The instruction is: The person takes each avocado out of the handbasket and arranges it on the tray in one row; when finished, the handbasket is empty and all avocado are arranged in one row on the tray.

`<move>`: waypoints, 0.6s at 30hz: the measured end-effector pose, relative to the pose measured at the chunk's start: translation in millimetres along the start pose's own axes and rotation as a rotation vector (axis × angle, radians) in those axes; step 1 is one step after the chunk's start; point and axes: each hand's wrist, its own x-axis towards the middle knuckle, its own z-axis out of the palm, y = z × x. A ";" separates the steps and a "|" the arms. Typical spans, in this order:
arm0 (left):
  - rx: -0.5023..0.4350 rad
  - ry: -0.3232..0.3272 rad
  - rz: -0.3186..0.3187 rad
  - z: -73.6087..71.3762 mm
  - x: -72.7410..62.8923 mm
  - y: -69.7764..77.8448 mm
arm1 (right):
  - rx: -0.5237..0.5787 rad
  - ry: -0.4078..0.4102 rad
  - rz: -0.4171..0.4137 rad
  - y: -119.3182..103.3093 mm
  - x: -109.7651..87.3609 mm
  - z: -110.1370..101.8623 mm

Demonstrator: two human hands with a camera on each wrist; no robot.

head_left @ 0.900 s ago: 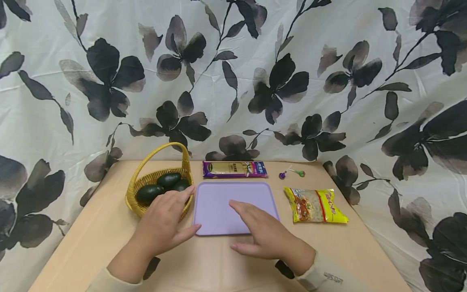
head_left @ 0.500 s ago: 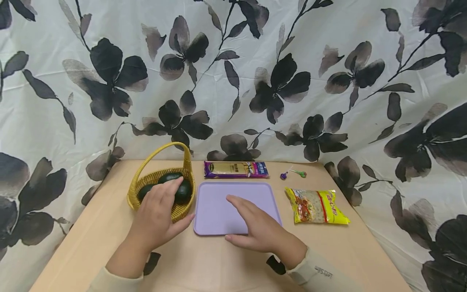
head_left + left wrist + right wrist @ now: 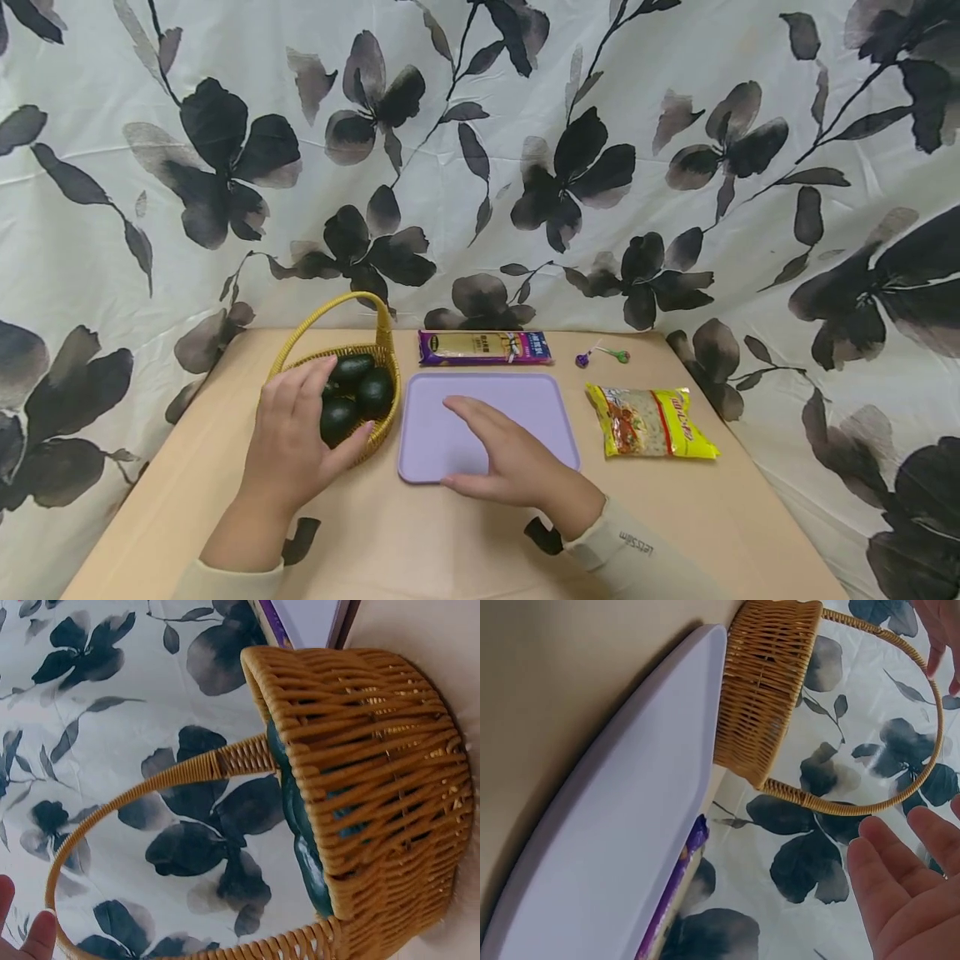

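Over the counter (image 3: 420, 546), the left hand (image 3: 288, 437), its grip loosely wide and bare, is at the yellow wicker basket (image 3: 382, 780) holding dark avocados (image 3: 375, 393), and the right hand (image 3: 517, 460), equally spread and bare, hovers over the lilac tray (image 3: 427, 417), with a yellow bag (image 3: 651, 422) rightward and a purple packet (image 3: 486, 347) and lollipops (image 3: 582, 360) beyond.

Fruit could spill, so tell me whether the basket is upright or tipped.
Upright: the basket stands bottom-down on the table, handle arching above, fruit inside.
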 end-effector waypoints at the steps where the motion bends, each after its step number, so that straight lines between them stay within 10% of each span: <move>1: 0.004 0.009 -0.002 -0.6 -0.5 -1.3 | 0.006 0.003 -0.002 0.0 1.7 1.6; 18: 0.042 0.158 -0.063 -7.9 -7.0 -20.9 | 0.119 0.017 0.048 -6.8 32.6 13.9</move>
